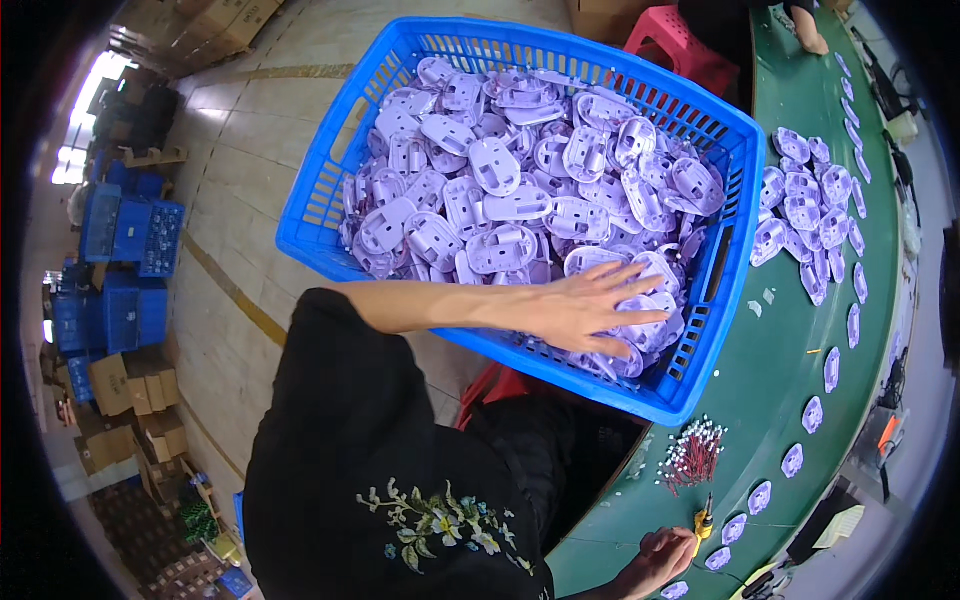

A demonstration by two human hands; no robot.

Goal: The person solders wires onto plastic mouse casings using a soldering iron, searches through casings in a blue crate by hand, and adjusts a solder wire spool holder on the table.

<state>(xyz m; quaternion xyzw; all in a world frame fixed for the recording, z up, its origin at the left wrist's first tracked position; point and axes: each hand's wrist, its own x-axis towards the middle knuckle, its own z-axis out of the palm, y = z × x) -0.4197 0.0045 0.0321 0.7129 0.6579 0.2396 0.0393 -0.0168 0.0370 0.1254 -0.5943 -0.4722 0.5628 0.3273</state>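
My left hand (590, 308) reaches across into a large blue plastic basket (290, 232), palm down with its fingers spread. It rests over pale purple oval plastic housings (497, 165), which are heaped in the basket and have small slots and raised blocks. At the lower edge, my right hand (665, 557) is closed at the back end of a slim yellow-handled tool (703, 522) with a dark pointed tip; its exact kind is unclear. Just beyond that tip lies a bundle of red wires with white ends (692, 455) on the green table (760, 400).
More purple housings (803, 200) lie piled on the table, and others form a long row along its far side. Another person's hand (815, 43) is at the table's far end, near a red stool (670, 40). Blue crates (120, 235) and cardboard boxes (140, 385) stand at left.
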